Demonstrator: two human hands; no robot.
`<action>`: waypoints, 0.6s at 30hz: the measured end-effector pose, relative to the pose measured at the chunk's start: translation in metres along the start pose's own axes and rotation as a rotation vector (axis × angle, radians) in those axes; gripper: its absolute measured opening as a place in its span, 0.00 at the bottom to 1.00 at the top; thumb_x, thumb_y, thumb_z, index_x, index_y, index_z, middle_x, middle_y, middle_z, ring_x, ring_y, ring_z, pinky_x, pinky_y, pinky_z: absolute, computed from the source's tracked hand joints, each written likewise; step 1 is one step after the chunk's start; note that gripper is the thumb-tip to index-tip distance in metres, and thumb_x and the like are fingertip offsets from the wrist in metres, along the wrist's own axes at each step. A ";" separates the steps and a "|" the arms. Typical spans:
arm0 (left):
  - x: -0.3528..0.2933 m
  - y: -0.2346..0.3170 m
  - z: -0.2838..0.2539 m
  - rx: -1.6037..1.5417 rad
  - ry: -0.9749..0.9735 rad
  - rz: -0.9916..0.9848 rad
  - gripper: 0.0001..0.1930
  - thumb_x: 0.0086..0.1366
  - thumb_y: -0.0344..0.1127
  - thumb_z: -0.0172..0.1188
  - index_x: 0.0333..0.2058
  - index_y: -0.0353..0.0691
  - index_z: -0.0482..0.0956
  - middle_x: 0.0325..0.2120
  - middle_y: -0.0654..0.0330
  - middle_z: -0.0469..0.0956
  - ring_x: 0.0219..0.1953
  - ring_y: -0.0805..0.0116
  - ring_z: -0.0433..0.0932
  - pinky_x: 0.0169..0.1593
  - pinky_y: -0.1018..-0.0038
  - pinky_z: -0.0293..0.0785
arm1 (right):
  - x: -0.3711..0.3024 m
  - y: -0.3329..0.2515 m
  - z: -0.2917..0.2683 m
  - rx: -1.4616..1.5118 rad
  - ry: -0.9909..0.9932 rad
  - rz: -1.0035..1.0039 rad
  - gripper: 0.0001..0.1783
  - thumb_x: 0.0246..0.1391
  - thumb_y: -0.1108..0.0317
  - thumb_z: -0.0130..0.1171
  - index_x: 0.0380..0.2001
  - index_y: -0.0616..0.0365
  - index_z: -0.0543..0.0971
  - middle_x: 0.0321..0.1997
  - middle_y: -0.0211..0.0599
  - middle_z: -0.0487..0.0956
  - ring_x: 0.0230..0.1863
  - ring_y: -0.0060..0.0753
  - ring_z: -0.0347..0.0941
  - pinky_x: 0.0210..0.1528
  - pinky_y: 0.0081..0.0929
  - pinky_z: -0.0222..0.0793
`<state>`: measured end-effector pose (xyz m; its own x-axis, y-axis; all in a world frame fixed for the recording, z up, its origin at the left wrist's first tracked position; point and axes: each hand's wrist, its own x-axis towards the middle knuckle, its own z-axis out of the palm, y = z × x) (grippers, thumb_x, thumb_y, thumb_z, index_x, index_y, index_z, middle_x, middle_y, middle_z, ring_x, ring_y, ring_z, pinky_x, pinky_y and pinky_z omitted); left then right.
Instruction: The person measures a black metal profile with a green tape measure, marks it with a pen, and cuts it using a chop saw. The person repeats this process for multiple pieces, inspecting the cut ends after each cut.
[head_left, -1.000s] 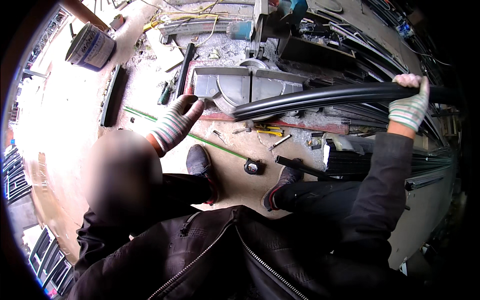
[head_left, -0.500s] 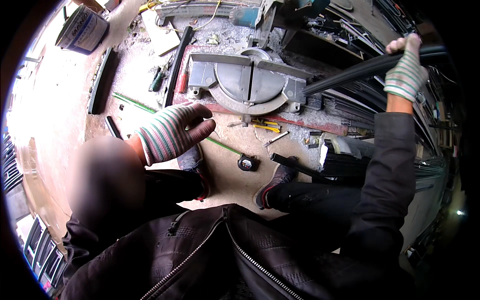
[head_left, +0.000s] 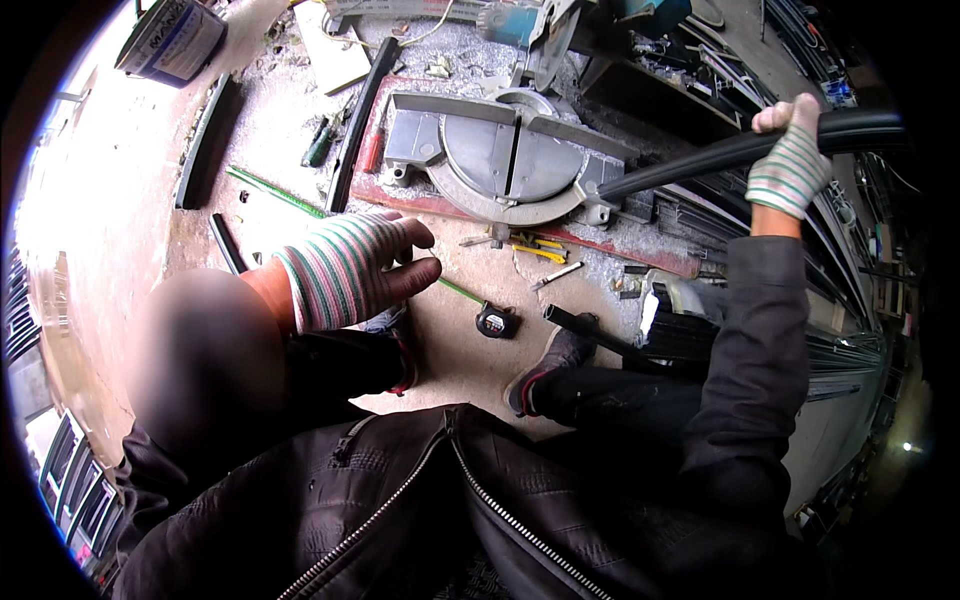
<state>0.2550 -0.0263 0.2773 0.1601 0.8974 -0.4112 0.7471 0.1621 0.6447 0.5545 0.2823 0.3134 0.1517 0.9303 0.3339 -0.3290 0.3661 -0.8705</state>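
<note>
My right hand [head_left: 790,162], in a striped knit glove with bare fingertips, is closed around a long black bar [head_left: 690,162]. The bar's left end lies at the right end of a grey metal mitre saw base [head_left: 480,160] on the floor. Nearer to me, my left hand [head_left: 350,270] hangs open in a matching glove, thumb and fingers apart, holding nothing. Beneath it, partly hidden, a green tape blade [head_left: 275,192] runs out from a black tape measure [head_left: 496,320] on the floor between my feet.
Yellow-handled tools [head_left: 540,250] and a white marker-like stick [head_left: 557,275] lie before the saw base. Black profiles [head_left: 362,125] lie left of it, with a red-handled tool [head_left: 372,153]. A bucket [head_left: 172,42] stands far left. Stacked black bars [head_left: 700,215] crowd the right side.
My right hand has moved left and nearer with the black bar, its end shifting left over the saw base's right end. My left hand stays open, shifted slightly. The whole view has tilted a little.
</note>
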 end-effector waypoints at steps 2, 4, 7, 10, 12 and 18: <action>-0.005 0.000 -0.002 -0.012 -0.012 -0.040 0.23 0.72 0.49 0.57 0.52 0.34 0.77 0.36 0.49 0.82 0.39 0.57 0.83 0.45 0.66 0.78 | -0.010 0.006 0.008 0.004 0.007 -0.002 0.11 0.56 0.71 0.67 0.28 0.59 0.73 0.18 0.34 0.73 0.16 0.27 0.68 0.21 0.28 0.66; 0.001 -0.001 0.002 0.003 -0.018 -0.034 0.23 0.73 0.49 0.57 0.52 0.33 0.77 0.37 0.48 0.83 0.41 0.57 0.83 0.46 0.66 0.79 | -0.012 0.006 0.005 -0.034 0.013 -0.033 0.11 0.57 0.72 0.66 0.27 0.60 0.72 0.18 0.35 0.73 0.16 0.27 0.67 0.20 0.29 0.67; 0.036 -0.005 0.015 -0.043 -0.031 0.100 0.21 0.72 0.46 0.59 0.52 0.33 0.76 0.36 0.48 0.83 0.40 0.56 0.83 0.45 0.65 0.79 | -0.006 -0.021 -0.026 -0.099 0.068 -0.090 0.12 0.57 0.72 0.65 0.24 0.59 0.72 0.16 0.34 0.72 0.15 0.26 0.66 0.19 0.31 0.67; 0.005 -0.012 0.007 0.031 0.026 -0.003 0.19 0.71 0.45 0.60 0.49 0.33 0.76 0.34 0.49 0.83 0.38 0.59 0.83 0.43 0.66 0.78 | -0.019 -0.022 -0.019 0.117 -0.002 0.015 0.15 0.57 0.70 0.65 0.22 0.54 0.69 0.16 0.30 0.69 0.15 0.25 0.64 0.23 0.28 0.67; 0.006 -0.022 0.014 0.037 0.049 -0.054 0.19 0.71 0.44 0.60 0.48 0.32 0.76 0.32 0.50 0.83 0.36 0.60 0.82 0.42 0.67 0.78 | -0.017 -0.044 -0.031 0.136 -0.077 0.029 0.18 0.60 0.66 0.61 0.20 0.49 0.65 0.16 0.25 0.64 0.18 0.23 0.60 0.27 0.29 0.64; 0.015 -0.035 0.017 -0.023 0.270 -0.068 0.18 0.70 0.45 0.60 0.45 0.34 0.78 0.23 0.55 0.78 0.26 0.68 0.77 0.33 0.67 0.73 | 0.036 -0.107 -0.139 0.482 -0.272 0.250 0.23 0.59 0.60 0.54 0.15 0.43 0.56 0.16 0.20 0.55 0.19 0.24 0.52 0.32 0.26 0.55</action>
<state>0.2424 -0.0254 0.2373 -0.0701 0.9606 -0.2690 0.7351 0.2320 0.6371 0.7248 0.2741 0.3681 -0.2073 0.9385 0.2760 -0.7187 0.0453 -0.6938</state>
